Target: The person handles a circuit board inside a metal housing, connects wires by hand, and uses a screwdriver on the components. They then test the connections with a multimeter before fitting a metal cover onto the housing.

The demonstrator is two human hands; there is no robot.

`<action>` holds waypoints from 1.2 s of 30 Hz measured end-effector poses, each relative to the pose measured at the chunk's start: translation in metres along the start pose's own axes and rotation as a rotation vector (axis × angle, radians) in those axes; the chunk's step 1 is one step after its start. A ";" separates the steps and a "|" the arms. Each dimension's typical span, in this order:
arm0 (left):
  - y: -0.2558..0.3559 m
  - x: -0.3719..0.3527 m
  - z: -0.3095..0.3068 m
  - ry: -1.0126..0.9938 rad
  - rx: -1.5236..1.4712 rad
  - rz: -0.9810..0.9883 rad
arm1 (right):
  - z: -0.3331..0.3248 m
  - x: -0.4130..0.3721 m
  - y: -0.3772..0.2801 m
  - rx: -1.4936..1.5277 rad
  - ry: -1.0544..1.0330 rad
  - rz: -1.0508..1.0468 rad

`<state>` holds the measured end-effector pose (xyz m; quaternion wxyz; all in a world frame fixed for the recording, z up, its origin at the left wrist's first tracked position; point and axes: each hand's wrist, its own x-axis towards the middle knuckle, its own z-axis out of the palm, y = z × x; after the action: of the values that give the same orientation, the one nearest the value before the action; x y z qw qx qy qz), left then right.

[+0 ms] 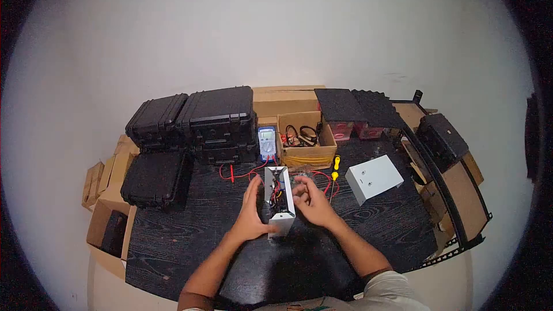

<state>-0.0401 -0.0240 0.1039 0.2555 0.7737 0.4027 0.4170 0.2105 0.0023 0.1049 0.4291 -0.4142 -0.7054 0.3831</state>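
In the middle of the table stands an open white metal box (281, 227), narrow and upright, with red, black, yellow and blue wires bunched inside. My left hand (249, 219) holds its left side, thumb across the near face and fingers stretched along the side. Close against the right edge is my right hand (315, 204), its fingers curled in; whatever they pinch is too small to make out. A white cover (375, 178) with small fittings on top lies to the right. Between it and the box is a yellow-handled screwdriver (336, 167).
A blue multimeter (267, 143) with red leads (233, 173) stands behind the box. Beside it, a cardboard box (308, 156) contains cables. Black hard cases (219, 115) are stacked at the back left. A black metal rack (440, 178) borders the right side of the dark table (190, 247).
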 end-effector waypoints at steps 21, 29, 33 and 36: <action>0.039 0.010 -0.028 -0.284 0.543 0.013 | -0.051 0.015 0.023 -0.463 0.158 -0.177; 0.027 0.001 -0.003 -0.391 0.681 -0.002 | -0.049 0.014 0.067 -0.772 0.051 -0.061; 0.027 0.001 0.003 -0.376 0.649 0.009 | -0.047 0.013 0.064 -0.758 0.054 -0.004; 0.022 -0.001 0.009 -0.373 0.662 0.019 | -0.041 0.013 0.062 -0.780 0.066 0.007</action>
<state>-0.0237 -0.0370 0.1148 0.0568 0.8808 0.4549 0.1187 0.2602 0.0446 0.0669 0.2606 -0.5608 -0.7824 0.0741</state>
